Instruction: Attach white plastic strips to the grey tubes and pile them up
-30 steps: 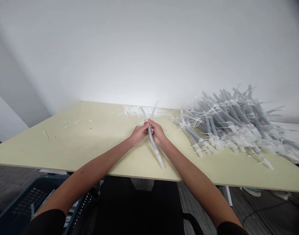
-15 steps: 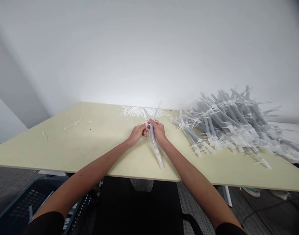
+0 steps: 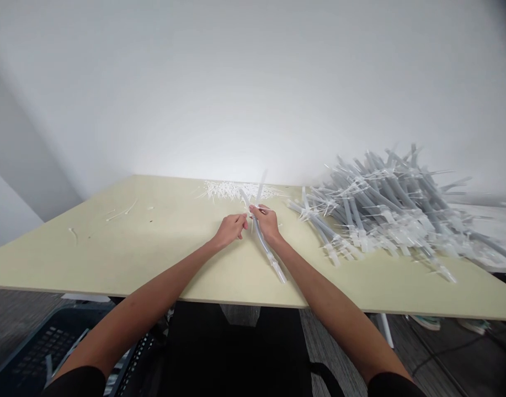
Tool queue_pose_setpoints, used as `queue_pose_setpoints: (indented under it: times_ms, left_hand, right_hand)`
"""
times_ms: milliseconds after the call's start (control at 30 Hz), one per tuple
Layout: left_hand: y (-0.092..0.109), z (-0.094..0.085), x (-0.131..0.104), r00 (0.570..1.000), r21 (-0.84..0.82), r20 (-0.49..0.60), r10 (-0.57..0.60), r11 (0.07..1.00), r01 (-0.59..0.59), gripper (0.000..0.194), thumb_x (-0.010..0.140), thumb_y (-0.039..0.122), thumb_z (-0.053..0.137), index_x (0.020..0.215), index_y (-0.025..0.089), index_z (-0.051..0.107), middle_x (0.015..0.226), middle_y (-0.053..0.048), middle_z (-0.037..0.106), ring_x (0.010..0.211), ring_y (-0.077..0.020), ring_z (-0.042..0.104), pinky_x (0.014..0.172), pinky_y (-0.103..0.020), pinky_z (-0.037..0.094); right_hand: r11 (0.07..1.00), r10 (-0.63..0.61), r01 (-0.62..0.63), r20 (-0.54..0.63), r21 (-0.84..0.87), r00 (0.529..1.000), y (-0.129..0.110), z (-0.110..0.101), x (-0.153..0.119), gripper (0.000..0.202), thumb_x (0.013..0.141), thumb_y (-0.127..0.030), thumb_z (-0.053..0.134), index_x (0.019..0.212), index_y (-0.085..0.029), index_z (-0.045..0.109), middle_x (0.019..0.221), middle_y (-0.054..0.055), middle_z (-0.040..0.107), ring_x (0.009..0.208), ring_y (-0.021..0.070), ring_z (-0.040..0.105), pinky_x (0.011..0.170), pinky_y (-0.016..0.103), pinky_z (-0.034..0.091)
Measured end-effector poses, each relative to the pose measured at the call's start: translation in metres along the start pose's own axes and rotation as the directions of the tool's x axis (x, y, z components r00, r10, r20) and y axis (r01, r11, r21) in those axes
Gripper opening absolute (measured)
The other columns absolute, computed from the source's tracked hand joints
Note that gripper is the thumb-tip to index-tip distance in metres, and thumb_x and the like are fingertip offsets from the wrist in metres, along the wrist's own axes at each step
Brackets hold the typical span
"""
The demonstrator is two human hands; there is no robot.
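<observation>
Just right of the table's middle, my right hand (image 3: pixel 266 221) is closed around a grey, translucent flexible tube (image 3: pixel 261 240). Two thinner tube ends fork upward above the fingers, and a clear connector (image 3: pixel 279 271) forms the lower end, slanting toward the table's front edge. A thin white cable tie end (image 3: pixel 265 208) sticks out by the right fingers. My left hand (image 3: pixel 232 227) is close beside the tube on its left, thumb and fingers pinched together. What lies in that pinch is too small to make out. Behind both hands spreads a pile of white cable ties (image 3: pixel 223 190).
A large heap of similar grey tubes (image 3: pixel 385 193) with connectors and ties covers the right side of the pale table (image 3: pixel 174 259). Several loose cable ties (image 3: pixel 122 213) lie at left. Below the left edge stands a dark blue basket (image 3: pixel 49 336). A wall rises behind.
My left hand has drawn slightly left, away from the tube. The tube's lower end has swung a little to the right, while my right hand keeps its hold.
</observation>
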State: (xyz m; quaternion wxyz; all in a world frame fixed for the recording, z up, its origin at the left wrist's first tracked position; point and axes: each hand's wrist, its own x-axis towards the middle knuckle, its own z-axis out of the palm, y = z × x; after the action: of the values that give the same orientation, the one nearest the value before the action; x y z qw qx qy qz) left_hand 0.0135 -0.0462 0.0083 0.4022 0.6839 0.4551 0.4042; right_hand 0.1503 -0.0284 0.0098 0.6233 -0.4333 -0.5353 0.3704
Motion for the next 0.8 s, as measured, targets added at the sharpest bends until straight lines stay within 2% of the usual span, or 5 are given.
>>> queue_pose_setpoints:
  times_ms: [167,300,467,600,800]
  left_hand:
    - [-0.007,-0.006,0.007,0.971,-0.238,0.191,-0.144,0.953,0.188,0.048,0.079,0.060,0.043,0.081,0.014,0.054,0.057,0.002,0.046,0.044,-0.0099,0.047,0.049,-0.026,0.043]
    - [-0.005,-0.009,0.008,0.986,-0.320,0.163,-0.019,0.945,0.071,0.044,0.080,0.057,0.045,0.088,0.015,0.055,0.064,0.001,0.049,0.053,-0.0091,0.048,0.058,-0.026,0.045]
    - [-0.004,-0.009,0.007,0.996,-0.089,0.035,0.083,0.993,-0.080,0.042,0.084,0.052,0.038,0.068,0.016,0.053,0.054,0.003,0.043,0.052,-0.0099,0.045,0.057,-0.023,0.040]
    - [-0.001,-0.007,0.004,0.991,0.098,-0.029,0.133,0.987,-0.130,0.043,0.085,0.049,0.034,0.063,0.017,0.050,0.058,0.001,0.051,0.057,-0.0117,0.051,0.058,-0.023,0.037]
    - [0.002,-0.005,0.004,0.970,0.174,-0.073,0.230,0.961,-0.215,0.043,0.089,0.047,0.029,0.073,0.018,0.056,0.067,0.000,0.057,0.064,-0.0127,0.054,0.061,-0.024,0.039]
  right_hand:
    - [0.990,0.058,-0.063,0.041,0.124,0.997,-0.002,-0.005,0.003,0.036,0.067,-0.050,0.063,0.068,-0.014,0.064,0.083,0.006,0.061,0.066,0.0130,0.056,0.065,0.026,0.045]
    - [0.991,0.028,-0.037,0.067,0.126,0.997,-0.004,-0.005,0.004,0.036,0.068,-0.050,0.062,0.072,-0.014,0.065,0.085,0.006,0.061,0.067,0.0135,0.056,0.066,0.027,0.044]
    - [0.986,-0.032,0.036,0.023,-0.165,0.999,-0.002,-0.007,0.004,0.039,0.069,-0.053,0.059,0.071,-0.014,0.065,0.072,0.003,0.060,0.064,0.0141,0.054,0.063,0.027,0.042]
    - [0.924,-0.175,0.170,0.016,-0.343,0.984,-0.006,-0.006,0.002,0.035,0.071,-0.050,0.059,0.078,-0.016,0.065,0.079,0.003,0.060,0.066,0.0143,0.056,0.066,0.027,0.043]
    - [0.934,-0.196,0.200,0.041,-0.295,0.980,-0.022,-0.005,-0.006,0.039,0.075,-0.056,0.052,0.082,-0.019,0.065,0.087,0.003,0.058,0.053,0.0100,0.055,0.053,0.025,0.044]
